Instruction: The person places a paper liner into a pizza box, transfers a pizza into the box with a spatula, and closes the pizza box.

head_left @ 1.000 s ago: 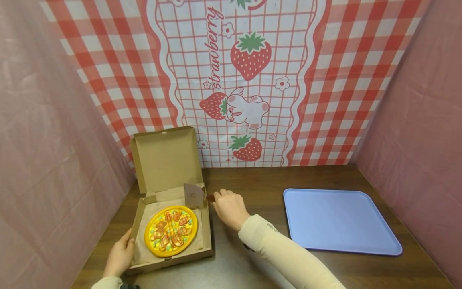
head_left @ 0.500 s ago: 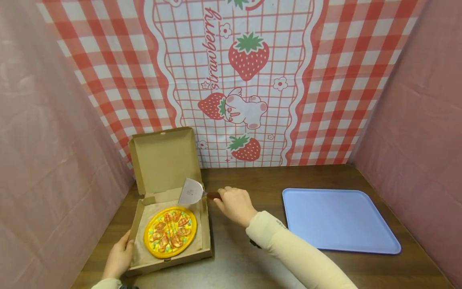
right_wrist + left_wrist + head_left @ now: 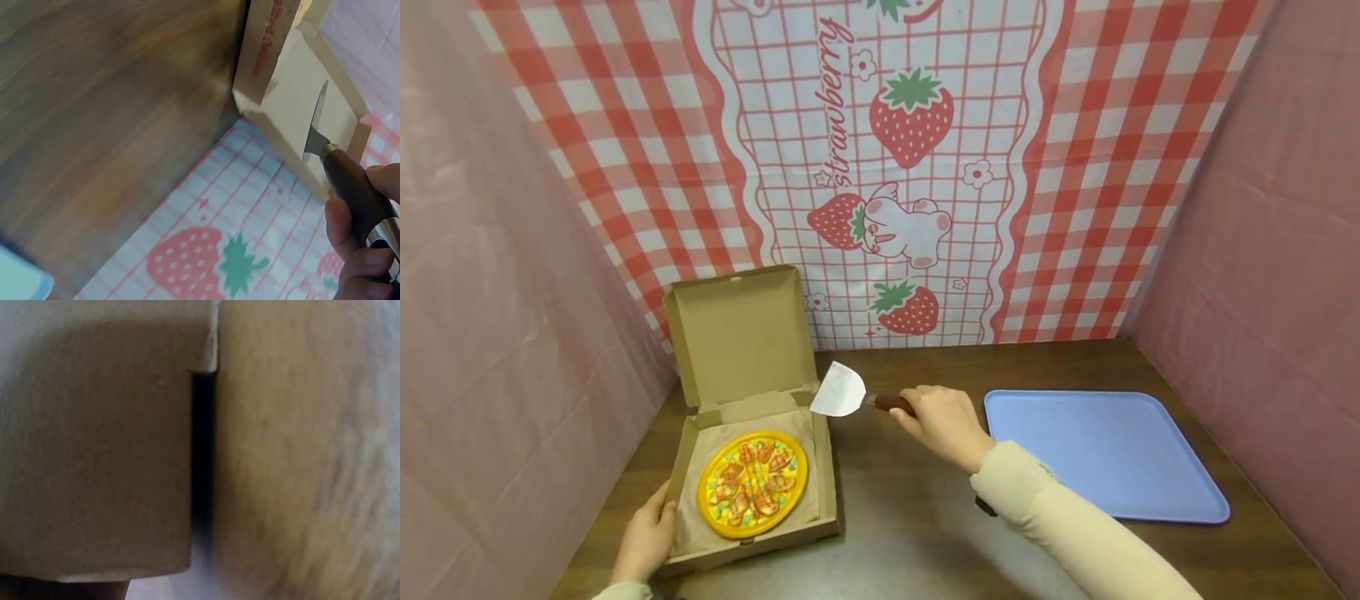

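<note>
My right hand (image 3: 942, 423) grips the brown handle of a metal spatula (image 3: 841, 392), whose broad blade is raised just right of the pizza box. In the right wrist view the fingers (image 3: 340, 228) curl round the dark handle, with the blade seen nearly edge-on. On the left stands the cardboard pizza box (image 3: 831, 500) with its lid up. A toy-like pizza (image 3: 752, 483) with a yellow crust lies inside on brown paper. My left hand (image 3: 647, 533) holds the box's left side wall, thumb at the rim and other fingers hidden. Cardboard (image 3: 94, 456) fills much of the left wrist view.
A blue tray (image 3: 1105, 454) lies at the right of the wooden table (image 3: 895, 517). Behind stands a red and white strawberry-print cloth (image 3: 910, 208). Pink fabric hangs at both sides, close to the box on the left.
My right hand has moved right, drawing the spatula from over the box's back right corner to beside the box. The blade has tilted and catches the light. My left hand stays put.
</note>
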The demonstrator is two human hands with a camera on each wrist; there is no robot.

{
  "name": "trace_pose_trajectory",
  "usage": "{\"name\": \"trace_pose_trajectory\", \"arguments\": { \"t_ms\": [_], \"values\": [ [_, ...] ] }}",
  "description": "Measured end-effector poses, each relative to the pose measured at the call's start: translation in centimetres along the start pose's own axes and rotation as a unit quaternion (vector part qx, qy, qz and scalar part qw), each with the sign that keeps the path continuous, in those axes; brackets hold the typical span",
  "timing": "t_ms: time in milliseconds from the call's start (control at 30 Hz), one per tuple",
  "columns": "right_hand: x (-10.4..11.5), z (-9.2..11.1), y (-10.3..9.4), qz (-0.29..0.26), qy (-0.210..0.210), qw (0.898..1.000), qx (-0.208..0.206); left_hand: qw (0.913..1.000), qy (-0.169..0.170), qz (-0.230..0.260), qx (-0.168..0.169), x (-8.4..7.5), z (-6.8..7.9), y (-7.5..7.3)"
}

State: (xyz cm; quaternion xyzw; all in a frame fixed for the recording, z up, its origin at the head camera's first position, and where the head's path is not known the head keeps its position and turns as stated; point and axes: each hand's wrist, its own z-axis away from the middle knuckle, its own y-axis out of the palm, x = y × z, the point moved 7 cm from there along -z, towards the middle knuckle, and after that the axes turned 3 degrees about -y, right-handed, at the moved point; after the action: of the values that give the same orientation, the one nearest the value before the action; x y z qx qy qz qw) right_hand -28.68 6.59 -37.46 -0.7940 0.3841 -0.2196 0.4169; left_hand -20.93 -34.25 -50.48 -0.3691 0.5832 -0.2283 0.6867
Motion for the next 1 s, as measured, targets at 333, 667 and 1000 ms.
{"name": "trace_pose_trajectory", "arguments": {
  "t_ms": [333,667,1000],
  "values": [
    [-5.5,3.7,-3.3,0.015,0.044,0.999,-0.02,1.0,0.005,0.005,-0.003,-0.1,0.2,-0.1],
    [-11.2,8.6,-6.1,0.026,0.127,0.992,-0.007,1.0,0.007,0.001,-0.004,-0.3,0.2,-0.1],
    [-16.1,14.1,-9.2,0.019,0.203,0.979,-0.012,0.9996,0.019,-0.002,-0.018,-0.1,0.1,-0.1]
  ]
}}
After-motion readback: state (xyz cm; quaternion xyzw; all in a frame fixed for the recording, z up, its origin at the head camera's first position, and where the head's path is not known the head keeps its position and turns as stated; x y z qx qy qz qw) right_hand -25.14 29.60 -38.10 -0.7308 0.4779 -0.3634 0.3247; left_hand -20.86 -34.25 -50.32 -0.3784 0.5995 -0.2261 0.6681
